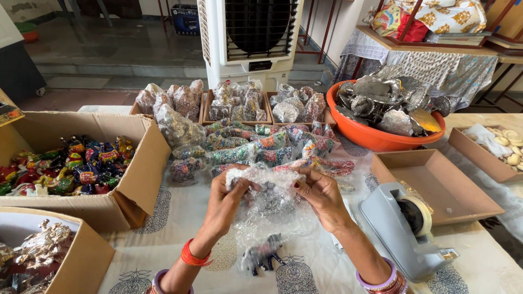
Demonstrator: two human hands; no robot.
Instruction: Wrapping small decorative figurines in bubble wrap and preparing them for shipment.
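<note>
Both my hands hold a sheet of clear bubble wrap (267, 207) above the table, wrapped around something dark that I cannot make out. My left hand (226, 198) pinches the sheet's upper left edge. My right hand (321, 196) grips its upper right edge. A small dark elephant figurine (263, 253) stands on the printed tablecloth just below the hanging sheet, partly behind it. Beyond my hands lies a pile of colourful figurines in bubble wrap (261, 144).
A grey tape dispenser (406, 228) sits right of my right arm, beside a shallow cardboard tray (436, 188). An orange bowl (376, 136) holds silver items. Cardboard boxes on the left hold painted figurines (71, 166) and metallic figures (38, 253). A white air cooler (250, 38) stands behind.
</note>
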